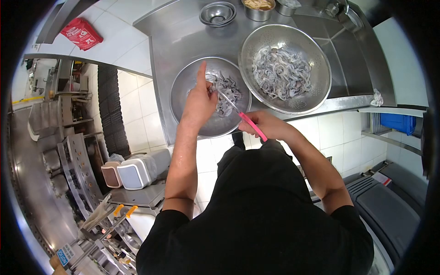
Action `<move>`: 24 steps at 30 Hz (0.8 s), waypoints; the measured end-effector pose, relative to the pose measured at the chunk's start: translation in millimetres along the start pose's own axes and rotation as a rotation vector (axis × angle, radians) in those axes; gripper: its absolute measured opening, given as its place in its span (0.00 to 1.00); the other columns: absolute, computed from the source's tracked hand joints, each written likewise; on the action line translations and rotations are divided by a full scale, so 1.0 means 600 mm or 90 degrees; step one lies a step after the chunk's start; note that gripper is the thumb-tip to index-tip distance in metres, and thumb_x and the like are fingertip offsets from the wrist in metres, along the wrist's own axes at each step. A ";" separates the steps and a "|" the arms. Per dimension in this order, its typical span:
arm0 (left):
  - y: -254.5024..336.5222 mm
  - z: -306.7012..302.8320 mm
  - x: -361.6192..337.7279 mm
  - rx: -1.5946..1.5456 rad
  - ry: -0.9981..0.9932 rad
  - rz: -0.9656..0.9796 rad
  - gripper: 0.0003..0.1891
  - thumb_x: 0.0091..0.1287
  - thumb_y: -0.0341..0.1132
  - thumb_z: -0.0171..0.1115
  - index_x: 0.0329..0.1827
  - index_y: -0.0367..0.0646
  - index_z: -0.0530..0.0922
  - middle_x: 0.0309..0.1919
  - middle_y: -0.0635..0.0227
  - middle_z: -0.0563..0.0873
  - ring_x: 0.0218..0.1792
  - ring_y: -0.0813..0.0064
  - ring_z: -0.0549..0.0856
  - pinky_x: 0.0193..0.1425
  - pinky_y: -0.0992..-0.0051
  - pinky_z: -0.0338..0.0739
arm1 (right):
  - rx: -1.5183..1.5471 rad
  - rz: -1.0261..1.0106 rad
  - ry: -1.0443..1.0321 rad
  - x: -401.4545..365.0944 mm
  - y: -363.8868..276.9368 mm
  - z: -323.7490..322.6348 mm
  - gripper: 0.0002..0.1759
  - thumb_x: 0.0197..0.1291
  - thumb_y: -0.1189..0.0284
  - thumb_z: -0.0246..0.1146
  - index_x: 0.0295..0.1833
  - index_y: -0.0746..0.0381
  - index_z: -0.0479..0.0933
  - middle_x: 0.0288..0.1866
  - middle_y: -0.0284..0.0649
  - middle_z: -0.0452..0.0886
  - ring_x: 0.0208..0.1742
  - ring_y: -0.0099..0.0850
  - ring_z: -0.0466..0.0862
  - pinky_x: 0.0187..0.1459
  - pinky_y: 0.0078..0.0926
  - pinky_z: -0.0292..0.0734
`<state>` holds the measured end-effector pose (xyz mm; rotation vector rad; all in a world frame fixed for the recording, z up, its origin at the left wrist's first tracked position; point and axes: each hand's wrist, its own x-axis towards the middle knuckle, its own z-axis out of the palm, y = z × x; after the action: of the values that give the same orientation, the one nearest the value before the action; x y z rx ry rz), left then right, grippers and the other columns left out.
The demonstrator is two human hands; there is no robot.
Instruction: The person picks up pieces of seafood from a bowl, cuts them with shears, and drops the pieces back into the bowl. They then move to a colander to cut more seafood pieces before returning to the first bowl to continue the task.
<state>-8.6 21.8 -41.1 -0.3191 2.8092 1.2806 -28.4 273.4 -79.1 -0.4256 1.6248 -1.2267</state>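
Note:
My left hand [200,101] is over a wide steel bowl [181,107], its index finger stretched out and the other fingers closed on a greyish-white piece, apparently squid or small octopus. My right hand [265,124], at the bowl's near right edge, grips what look like scissors with a pink handle [253,126]. Their metal blades reach up and left to the left fingertips. More grey-white seafood pieces [227,94] lie in the bowl below. Beside it on the right, a large steel colander [321,78] holds a heap of similar strips [279,73].
Small nested steel bowls [216,14] and a metal container of yellowish food [259,11] stand at the back of the steel counter [172,39]. A sink [346,59] is to the right. A red bag [82,34] lies at upper left. Lidded bins [133,174] stand at lower left.

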 end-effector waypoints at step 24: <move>0.021 0.014 -0.003 -0.012 0.045 0.067 0.42 0.73 0.25 0.65 0.89 0.51 0.57 0.52 0.52 0.92 0.46 0.55 0.92 0.55 0.60 0.87 | 0.032 0.000 0.023 -0.026 -0.017 -0.003 0.36 0.70 0.34 0.67 0.43 0.61 0.84 0.31 0.28 0.78 0.34 0.21 0.76 0.38 0.25 0.71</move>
<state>-9.6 36.3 -37.2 -0.2253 2.9103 1.3429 -26.2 281.7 -62.9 -0.3739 1.6208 -1.2788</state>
